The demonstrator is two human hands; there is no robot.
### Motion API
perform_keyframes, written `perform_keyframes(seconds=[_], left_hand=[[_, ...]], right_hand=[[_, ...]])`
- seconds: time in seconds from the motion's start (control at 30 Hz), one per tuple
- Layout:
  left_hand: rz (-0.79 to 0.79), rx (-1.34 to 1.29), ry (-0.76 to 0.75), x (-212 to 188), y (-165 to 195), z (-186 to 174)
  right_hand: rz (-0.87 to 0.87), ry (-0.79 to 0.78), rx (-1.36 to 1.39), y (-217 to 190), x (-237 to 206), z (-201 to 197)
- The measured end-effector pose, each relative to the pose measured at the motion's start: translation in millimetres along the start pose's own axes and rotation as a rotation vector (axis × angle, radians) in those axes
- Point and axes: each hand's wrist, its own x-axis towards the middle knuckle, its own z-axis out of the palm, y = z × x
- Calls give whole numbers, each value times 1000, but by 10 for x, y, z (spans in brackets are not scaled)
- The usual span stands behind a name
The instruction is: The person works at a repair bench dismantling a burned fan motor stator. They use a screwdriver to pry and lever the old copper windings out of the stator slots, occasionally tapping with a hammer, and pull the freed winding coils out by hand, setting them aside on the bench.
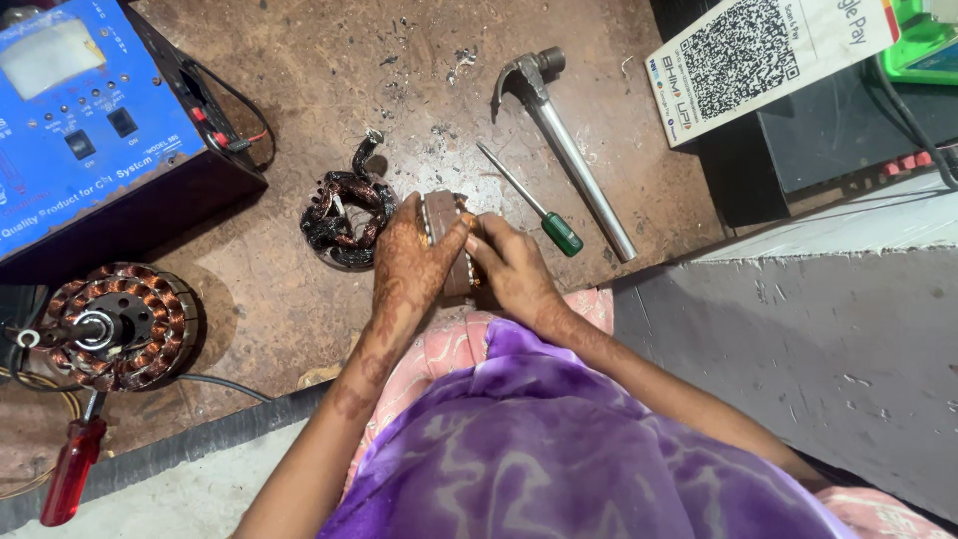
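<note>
two hands, left hand and right hand, clasp a brown laminated metal stator core between them. a white square-coded card leans top right, beyond the steel claw hammer and green-handled screwdriver.

Your left hand has dark swirly henna drawings, from the fingers up past the wrist & along the arm. Your right hand has fainter marks near its fingers. No sleeves on either arm. You wear shiny purple cloth w/ pale swirls, pink patterned cloth under it.
</note>
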Motion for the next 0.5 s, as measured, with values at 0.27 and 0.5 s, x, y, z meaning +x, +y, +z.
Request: perform_keyframes(seconds=[0.27, 0.5], left_hand=[[-7, -81, -318, -323, 60, -137], [15, -545, -452, -574, -128, -273]], right_hand=[[139, -389, 710, 167, -147, -237], [506, -313, 745, -187, -155, -194]])
